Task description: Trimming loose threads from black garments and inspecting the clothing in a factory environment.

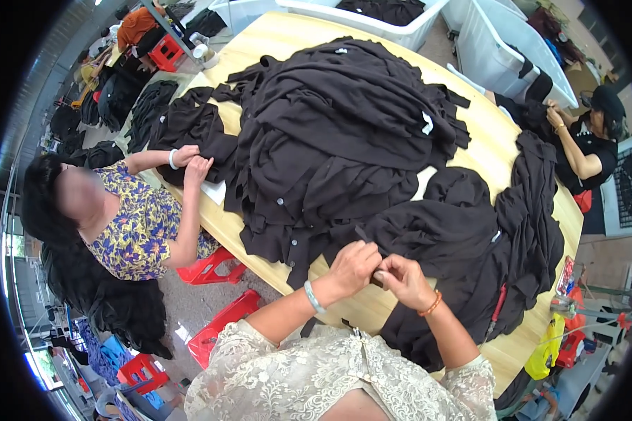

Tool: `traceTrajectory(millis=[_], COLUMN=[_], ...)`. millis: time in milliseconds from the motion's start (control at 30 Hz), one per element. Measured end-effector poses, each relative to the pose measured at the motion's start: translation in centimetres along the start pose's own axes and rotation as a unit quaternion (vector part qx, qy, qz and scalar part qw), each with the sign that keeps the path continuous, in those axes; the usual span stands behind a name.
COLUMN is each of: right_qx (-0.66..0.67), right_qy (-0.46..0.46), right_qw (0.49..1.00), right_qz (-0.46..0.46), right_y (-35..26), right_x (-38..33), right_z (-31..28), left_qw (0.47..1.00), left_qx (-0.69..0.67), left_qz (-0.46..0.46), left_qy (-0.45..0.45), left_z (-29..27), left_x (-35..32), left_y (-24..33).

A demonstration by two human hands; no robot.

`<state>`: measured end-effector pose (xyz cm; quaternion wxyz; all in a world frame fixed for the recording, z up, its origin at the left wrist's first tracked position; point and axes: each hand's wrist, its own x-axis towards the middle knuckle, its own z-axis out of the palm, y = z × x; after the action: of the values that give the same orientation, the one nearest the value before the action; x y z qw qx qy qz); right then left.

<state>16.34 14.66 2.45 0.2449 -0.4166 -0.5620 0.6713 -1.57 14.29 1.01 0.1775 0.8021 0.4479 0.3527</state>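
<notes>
My left hand (357,268) and my right hand (406,282) meet just in front of me, over the near edge of the table (361,309). Both are closed, thumbs and fingers pinching a dark bit of cloth from a black garment (428,231). A narrow strip of it pokes up above the left fingers. How much cloth is inside the left fist is hidden. The rest of the garment lies spread beyond and to the right of my hands. A large heap of black garments (330,126), some with buttons and white labels, rises in the middle of the table.
At the left a co-worker's hands (189,161) handle black cloth; another person (590,140) works with cloth at the far right. A slim red-handled tool (497,309) lies on the right. White bins (505,56) stand behind the table, red stools (221,323) at left.
</notes>
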Motion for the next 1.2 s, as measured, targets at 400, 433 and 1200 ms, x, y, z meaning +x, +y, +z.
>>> traceTrajectory(millis=[400,433,1200], right_qx=[0.354,0.352,-0.129], right_qy=[-0.023,-0.024,0.049], right_qw=[0.930,0.930,0.978], right_qz=[0.098,0.097,-0.159], right_y=[-4.7,-5.0,-8.5], right_x=[0.5,0.4,-0.7], right_z=[-0.5,-0.2,3.4], left_qw=[0.979,0.969,0.836], left_qx=[-0.145,-0.173,-0.440], left_qz=[-0.136,-0.164,-0.327], left_qy=[0.055,0.058,-0.031], left_z=[-2.5,-2.0,-7.6], left_x=[-2.9,-2.8,-3.6], left_y=[4.2,3.6,4.6])
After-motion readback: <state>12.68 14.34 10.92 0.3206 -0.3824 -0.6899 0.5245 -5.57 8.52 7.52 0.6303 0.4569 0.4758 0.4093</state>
